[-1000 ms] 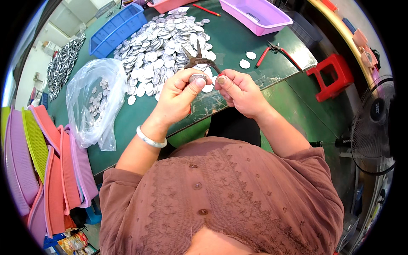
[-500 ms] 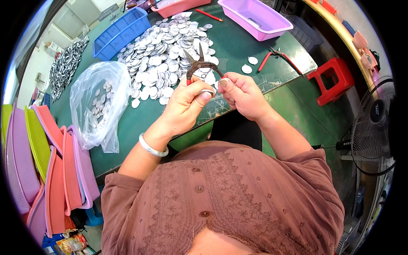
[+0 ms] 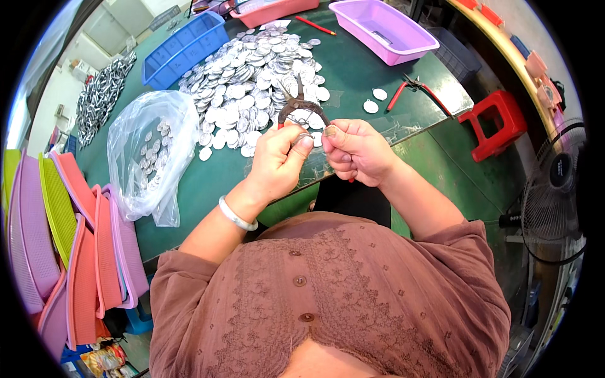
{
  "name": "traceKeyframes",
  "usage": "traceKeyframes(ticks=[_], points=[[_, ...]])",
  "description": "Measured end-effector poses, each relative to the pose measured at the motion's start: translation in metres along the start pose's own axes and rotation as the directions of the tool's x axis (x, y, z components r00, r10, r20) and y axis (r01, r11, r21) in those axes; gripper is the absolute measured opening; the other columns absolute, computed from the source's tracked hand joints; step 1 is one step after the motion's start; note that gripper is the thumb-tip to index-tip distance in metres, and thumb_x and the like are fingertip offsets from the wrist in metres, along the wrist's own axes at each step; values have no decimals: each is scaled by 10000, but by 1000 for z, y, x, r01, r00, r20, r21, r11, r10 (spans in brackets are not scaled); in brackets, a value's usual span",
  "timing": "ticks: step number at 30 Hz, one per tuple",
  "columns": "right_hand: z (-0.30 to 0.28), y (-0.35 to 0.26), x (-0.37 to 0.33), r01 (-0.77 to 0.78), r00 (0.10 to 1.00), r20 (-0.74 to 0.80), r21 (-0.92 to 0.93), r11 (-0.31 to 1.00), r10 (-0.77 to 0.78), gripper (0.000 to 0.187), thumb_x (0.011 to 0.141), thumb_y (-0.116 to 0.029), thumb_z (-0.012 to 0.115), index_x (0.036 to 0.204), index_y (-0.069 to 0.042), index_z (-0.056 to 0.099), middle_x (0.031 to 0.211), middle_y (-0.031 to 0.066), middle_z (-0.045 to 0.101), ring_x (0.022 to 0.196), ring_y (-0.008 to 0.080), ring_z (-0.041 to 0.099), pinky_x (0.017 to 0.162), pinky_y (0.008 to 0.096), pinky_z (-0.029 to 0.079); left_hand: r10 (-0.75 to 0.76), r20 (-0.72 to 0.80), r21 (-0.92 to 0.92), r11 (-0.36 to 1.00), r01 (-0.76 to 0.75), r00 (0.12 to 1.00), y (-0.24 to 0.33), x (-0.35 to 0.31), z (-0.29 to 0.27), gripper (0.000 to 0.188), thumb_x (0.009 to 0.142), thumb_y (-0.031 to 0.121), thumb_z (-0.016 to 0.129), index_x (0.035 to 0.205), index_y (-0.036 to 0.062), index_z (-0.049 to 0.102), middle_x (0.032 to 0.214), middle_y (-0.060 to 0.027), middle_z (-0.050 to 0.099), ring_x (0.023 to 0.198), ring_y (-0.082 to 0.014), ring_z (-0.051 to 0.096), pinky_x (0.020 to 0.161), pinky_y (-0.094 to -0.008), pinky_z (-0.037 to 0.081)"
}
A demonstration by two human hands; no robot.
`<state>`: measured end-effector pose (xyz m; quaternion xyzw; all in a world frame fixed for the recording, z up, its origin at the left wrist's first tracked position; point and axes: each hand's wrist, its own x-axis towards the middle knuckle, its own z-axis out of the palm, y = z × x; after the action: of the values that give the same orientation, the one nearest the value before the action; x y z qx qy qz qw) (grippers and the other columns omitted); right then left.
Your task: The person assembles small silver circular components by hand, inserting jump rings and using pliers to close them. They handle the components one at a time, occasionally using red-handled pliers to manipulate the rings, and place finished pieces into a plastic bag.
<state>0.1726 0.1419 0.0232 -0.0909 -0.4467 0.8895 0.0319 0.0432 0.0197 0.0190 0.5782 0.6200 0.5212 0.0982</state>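
A pair of pliers [image 3: 301,105] with red handles and dark metal jaws is held between my hands, its jaws pointing away from me and spread apart. My left hand [image 3: 277,154] is closed round the left handle. Between its thumb and finger a small silvery rounded edge shows, too small to name. My right hand [image 3: 360,151] is closed on the other handle, thumb on top, and a red handle end peeps out below the fingers. Just beyond the pliers lies a heap of flat silvery round discs [image 3: 242,94], many with small loops.
A clear plastic bag [image 3: 179,135] holding some discs lies left. Behind stand a blue basket [image 3: 183,53] and purple basket [image 3: 403,50]. Red-handled cutters [image 3: 413,82] and two loose discs [image 3: 370,106] lie right. Stacked coloured baskets [image 3: 82,277], a red stool [image 3: 495,123] and a fan [image 3: 558,183] flank the table.
My right hand's fingers have curled further round the handle, and its red end now shows below them. The pliers' jaws look slightly closer together. The whole view has shifted a little.
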Motion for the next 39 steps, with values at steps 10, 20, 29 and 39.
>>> traceKeyframes(ticks=[10,20,29,39], points=[[2,14,32,224,724,-69,-918,328,-686,247,871,-154,470,696,20,461,538,62,449,490,148,404,462,315,345,82,-87,163,984,-67,993,-6,4,7,148,817,99,521,700,8,521,593,-72,483,549,-199,458,525,-304,361],[11,-6,11,-170,985,-5,-72,983,170,260,909,-248,419,704,-88,406,514,-51,268,378,39,196,328,204,148,5,-66,78,997,0,998,-10,-9,0,120,768,53,545,663,11,506,580,-107,480,530,-256,447,499,-336,351],[7,3,28,-16,980,-163,-642,767,-116,245,900,-232,426,714,-72,442,521,-39,345,397,58,283,360,220,253,-3,-104,136,991,17,995,-12,-11,3,122,760,53,545,650,16,506,548,-112,474,522,-271,456,495,-343,354],[-21,-7,42,11,1000,-2,-510,860,-14,172,890,-182,452,823,-35,508,618,-8,477,532,78,443,534,213,402,-6,-75,124,992,15,997,-12,-1,1,120,780,84,544,690,7,527,572,-109,477,576,-246,465,522,-330,367]])
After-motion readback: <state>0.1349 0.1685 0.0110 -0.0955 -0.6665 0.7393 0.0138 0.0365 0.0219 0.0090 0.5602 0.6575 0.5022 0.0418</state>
